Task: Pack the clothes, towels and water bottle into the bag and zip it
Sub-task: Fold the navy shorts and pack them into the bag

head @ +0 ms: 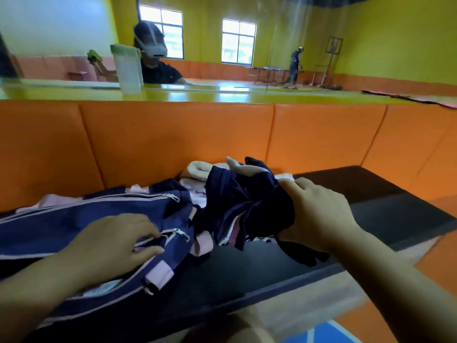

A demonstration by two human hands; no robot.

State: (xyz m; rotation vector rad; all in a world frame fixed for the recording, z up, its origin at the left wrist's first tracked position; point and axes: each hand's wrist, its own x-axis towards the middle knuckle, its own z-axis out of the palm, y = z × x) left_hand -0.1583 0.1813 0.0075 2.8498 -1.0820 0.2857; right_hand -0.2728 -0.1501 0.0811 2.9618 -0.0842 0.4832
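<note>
Your left hand point(116, 240) lies spread and flat on the navy fabric duffel bag with pale pink trim point(81, 219), its fingertips at the nearer of two silver zipper pulls point(181, 234); the other pull point(173, 197) sits farther back on the bag's top. The bag lies on its side along the left part of the dark padded bench point(247, 271), reaching from the left edge toward the middle. Your right hand point(319, 214) is closed around a bunched dark navy garment point(244, 204), gripping its right side and holding it just beside the bag's open right end. Behind that garment, against the orange padded backrest point(173, 134), a rolled cream towel point(197, 170) and some pale pink and white cloth point(193, 189) lie in a loose pile at the bench's back edge. A tall translucent water bottle with a pale green lid point(127, 68) stands upright on the yellow ledge point(222, 95) above the backrest, well apart from the bag, toward the left. The right end of the bench is bare dark padding.
</note>
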